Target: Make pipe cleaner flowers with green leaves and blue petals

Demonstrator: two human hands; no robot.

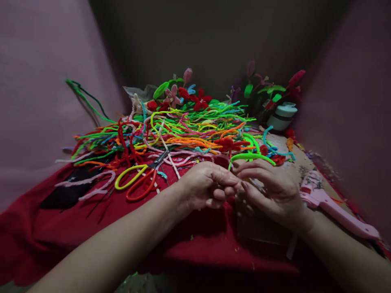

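My left hand (pixel 210 185) is closed, its thumb and forefinger pinched together at the middle of the table's near side. Against it, the thumb and fingertips of my right hand (pixel 271 193) meet in a pinch too. What lies between the fingertips is too small and dark to make out. Just above the hands is a red fuzzy flower (pixel 229 145); its lower part is hidden behind them. Bright green pipe cleaner loops (pixel 252 156) rise behind my right fingers, one end reaching down close to the fingertips. I cannot tell whether flower or loops are held.
Scissors (pixel 137 181) with yellow and red handles lie left on the red cloth (pixel 100 236). Behind spreads a heap of coloured pipe cleaners (pixel 195 130), backed by fuzzy flowers (pixel 172 97). At right are a pale blue jar (pixel 282 116) and a pink glue gun (pixel 339 211).
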